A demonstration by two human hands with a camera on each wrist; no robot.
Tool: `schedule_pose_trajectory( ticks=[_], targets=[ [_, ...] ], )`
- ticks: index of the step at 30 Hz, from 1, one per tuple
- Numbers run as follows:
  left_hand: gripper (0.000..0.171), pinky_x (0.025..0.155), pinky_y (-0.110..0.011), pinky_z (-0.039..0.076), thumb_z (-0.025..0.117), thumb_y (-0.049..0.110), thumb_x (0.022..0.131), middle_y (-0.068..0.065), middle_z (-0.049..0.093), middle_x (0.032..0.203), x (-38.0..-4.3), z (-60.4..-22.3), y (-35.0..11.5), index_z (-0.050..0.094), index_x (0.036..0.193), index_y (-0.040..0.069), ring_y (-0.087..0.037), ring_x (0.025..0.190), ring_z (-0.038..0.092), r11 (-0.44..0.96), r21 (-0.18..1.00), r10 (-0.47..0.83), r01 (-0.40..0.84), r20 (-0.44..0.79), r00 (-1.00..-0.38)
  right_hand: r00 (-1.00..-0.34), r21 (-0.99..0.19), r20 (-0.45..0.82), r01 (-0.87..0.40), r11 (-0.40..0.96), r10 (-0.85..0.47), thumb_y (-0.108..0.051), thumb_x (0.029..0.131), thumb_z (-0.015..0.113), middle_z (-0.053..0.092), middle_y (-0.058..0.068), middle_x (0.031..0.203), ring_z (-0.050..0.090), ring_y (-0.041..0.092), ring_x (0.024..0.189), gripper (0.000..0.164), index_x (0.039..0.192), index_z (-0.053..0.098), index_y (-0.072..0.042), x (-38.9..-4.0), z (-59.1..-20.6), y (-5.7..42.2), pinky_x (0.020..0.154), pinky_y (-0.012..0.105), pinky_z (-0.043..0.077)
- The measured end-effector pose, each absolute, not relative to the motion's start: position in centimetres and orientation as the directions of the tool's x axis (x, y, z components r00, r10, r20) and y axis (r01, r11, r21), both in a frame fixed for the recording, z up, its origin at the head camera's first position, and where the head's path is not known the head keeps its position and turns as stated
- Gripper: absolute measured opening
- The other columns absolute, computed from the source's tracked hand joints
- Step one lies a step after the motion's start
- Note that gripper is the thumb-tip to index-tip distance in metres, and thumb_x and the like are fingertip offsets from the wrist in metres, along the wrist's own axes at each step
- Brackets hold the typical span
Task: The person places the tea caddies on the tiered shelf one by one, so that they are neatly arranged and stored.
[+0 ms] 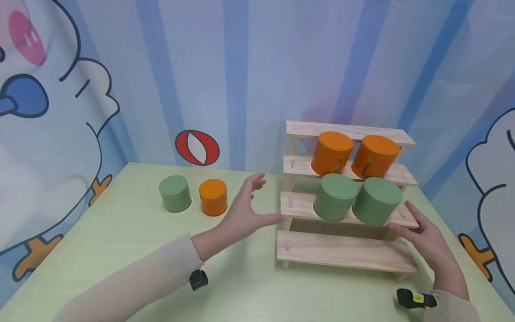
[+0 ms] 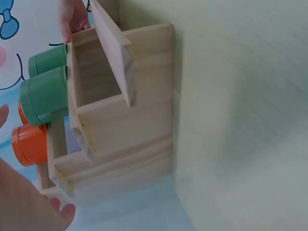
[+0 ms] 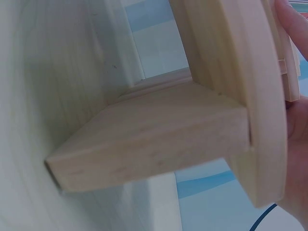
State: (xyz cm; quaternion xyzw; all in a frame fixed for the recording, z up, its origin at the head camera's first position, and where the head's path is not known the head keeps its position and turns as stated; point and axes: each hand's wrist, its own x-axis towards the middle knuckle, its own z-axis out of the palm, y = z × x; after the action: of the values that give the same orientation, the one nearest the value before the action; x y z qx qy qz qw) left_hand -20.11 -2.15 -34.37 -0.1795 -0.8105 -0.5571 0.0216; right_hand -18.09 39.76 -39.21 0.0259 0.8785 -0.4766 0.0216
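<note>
A stepped wooden shelf rack (image 1: 346, 251) with several tiers stands at the right of the table. Two green lidded canisters (image 1: 335, 199) sit on its second-lowest tier, and two orange lidded canisters (image 1: 331, 154) on the tier above. My right hand (image 1: 430, 241) grips the right end of the second-lowest tier; in the right wrist view, part of the hand (image 3: 296, 163) shows beside the boards. Spread fingers mark my left hand (image 1: 241, 214), empty, its thumb tip close to that tier's left end. Whether the thumb touches the wood, I cannot tell.
Left of the rack, another green canister (image 1: 175, 194) and another orange canister (image 1: 213, 198) stand apart on the pale table (image 1: 132, 223). A blue striped cartoon backdrop (image 1: 201, 80) rises behind the table's back edge.
</note>
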Motion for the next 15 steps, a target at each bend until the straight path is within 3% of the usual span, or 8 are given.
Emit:
schedule_pose_trajectory(
  ticks=[9,15],
  targets=[
    [0.091,0.113,-0.048,0.030,0.083,0.023,0.076,-0.002,0.038,0.147,-21.0,-36.2,-5.9,0.027,0.147,0.016,-0.022,0.137,0.034,0.357,0.878,0.155,0.319,0.281,-0.947,-0.997,-0.832,-0.068,0.075,0.550,0.032,-0.040,0.096,0.057,-0.002,0.029,0.156,0.011,0.056,0.137,0.093,0.152,-0.014,-0.019,-18.0,-39.2,39.7,0.102,0.072,0.023],
    [0.093,0.109,-0.055,0.032,0.082,0.026,0.077,-0.006,0.034,0.150,-22.2,-37.2,-8.2,0.025,0.148,0.013,-0.029,0.138,0.032,0.436,0.841,0.127,0.319,0.293,-0.948,-0.997,-0.832,-0.066,0.074,0.550,0.035,-0.041,0.096,0.057,-0.004,0.027,0.157,0.010,0.055,0.138,0.092,0.152,-0.014,-0.020,-18.1,-39.2,39.7,0.102,0.072,0.022]
  ],
)
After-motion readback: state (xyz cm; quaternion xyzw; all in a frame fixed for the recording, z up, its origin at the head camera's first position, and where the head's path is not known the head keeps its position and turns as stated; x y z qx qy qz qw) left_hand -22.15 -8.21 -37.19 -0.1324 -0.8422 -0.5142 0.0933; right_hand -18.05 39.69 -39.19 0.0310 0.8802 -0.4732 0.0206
